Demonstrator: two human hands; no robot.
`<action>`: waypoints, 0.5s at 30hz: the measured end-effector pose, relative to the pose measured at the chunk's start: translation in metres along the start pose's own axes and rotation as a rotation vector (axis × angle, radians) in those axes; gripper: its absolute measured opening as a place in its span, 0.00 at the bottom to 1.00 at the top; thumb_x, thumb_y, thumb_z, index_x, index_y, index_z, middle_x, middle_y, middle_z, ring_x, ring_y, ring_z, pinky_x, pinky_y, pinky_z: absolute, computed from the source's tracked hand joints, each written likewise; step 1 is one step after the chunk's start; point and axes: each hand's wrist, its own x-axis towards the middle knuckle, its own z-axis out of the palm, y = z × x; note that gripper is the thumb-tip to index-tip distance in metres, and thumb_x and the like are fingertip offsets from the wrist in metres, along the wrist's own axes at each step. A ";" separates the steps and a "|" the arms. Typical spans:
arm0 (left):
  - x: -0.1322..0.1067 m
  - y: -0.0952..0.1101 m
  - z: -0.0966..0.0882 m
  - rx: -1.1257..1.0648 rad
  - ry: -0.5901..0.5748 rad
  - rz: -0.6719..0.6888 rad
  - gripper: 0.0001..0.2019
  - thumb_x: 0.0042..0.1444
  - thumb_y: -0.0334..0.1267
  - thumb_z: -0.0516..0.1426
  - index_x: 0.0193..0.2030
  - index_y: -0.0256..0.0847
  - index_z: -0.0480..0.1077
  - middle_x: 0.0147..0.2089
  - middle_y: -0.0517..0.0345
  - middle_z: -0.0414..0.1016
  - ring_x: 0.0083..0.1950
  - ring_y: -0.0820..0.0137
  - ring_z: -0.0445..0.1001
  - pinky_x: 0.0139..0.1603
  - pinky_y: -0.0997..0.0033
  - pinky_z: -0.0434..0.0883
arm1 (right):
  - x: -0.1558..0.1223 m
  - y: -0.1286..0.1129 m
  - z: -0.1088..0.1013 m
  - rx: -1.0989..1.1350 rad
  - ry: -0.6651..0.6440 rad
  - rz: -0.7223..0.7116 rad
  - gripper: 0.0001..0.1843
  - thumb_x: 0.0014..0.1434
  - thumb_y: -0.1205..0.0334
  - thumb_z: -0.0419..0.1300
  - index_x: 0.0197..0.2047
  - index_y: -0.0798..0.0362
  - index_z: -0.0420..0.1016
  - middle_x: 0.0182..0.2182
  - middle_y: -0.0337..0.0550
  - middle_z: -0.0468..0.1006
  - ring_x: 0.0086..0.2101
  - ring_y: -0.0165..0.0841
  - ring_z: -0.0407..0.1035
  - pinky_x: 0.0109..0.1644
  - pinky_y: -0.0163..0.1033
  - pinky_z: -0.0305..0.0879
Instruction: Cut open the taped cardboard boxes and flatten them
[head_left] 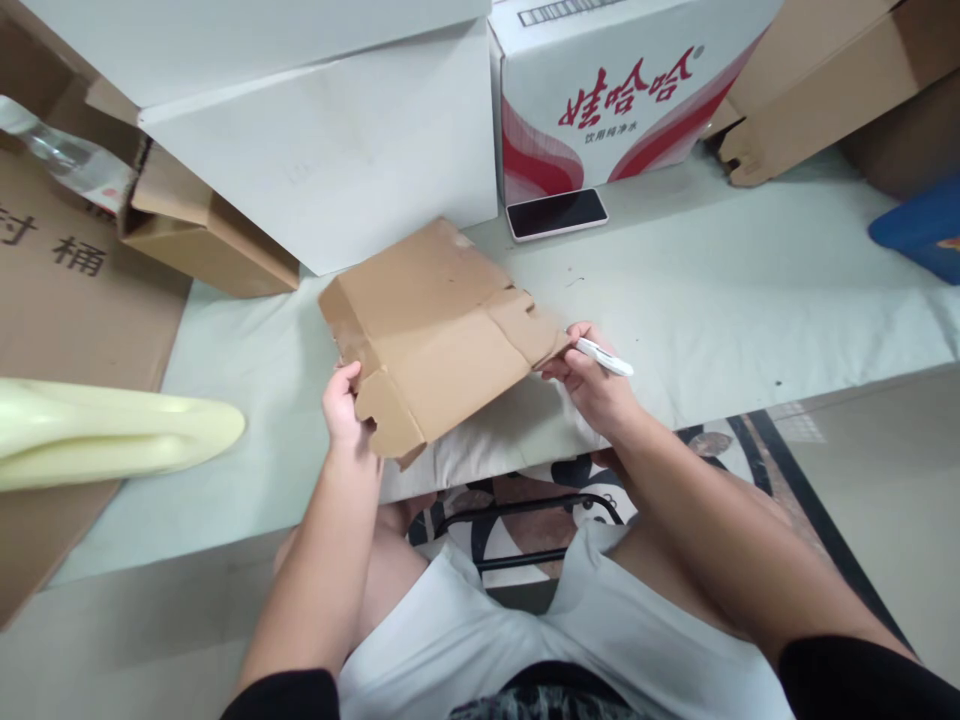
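Note:
A brown cardboard box (442, 330), partly unfolded with creased flaps, is held between my hands over the near part of the covered table. My left hand (345, 405) grips its left edge, with the thumb on top and the other fingers hidden beneath. On the right, my right hand (589, 375) pinches a corner flap of the cardboard. That same hand also has a white pen-like tool (604, 357) tucked in it, pointing to the right; its exact kind is unclear.
Behind the cardboard stand a large white box (337, 150) and a red-and-white carton (600, 110). A phone (559, 213) lies before the carton. To the left are a small open box (210, 235), a plastic bottle (67, 155) and a pale yellow object (120, 435). Something blue (919, 235) sits far right.

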 end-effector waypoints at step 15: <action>-0.014 -0.007 0.018 0.014 -0.084 0.302 0.11 0.47 0.44 0.63 0.35 0.45 0.68 0.41 0.57 0.74 0.48 0.64 0.75 0.48 0.69 0.73 | 0.004 0.014 -0.011 -0.448 0.244 -0.114 0.19 0.58 0.56 0.59 0.47 0.44 0.53 0.58 0.53 0.69 0.54 0.41 0.71 0.55 0.52 0.68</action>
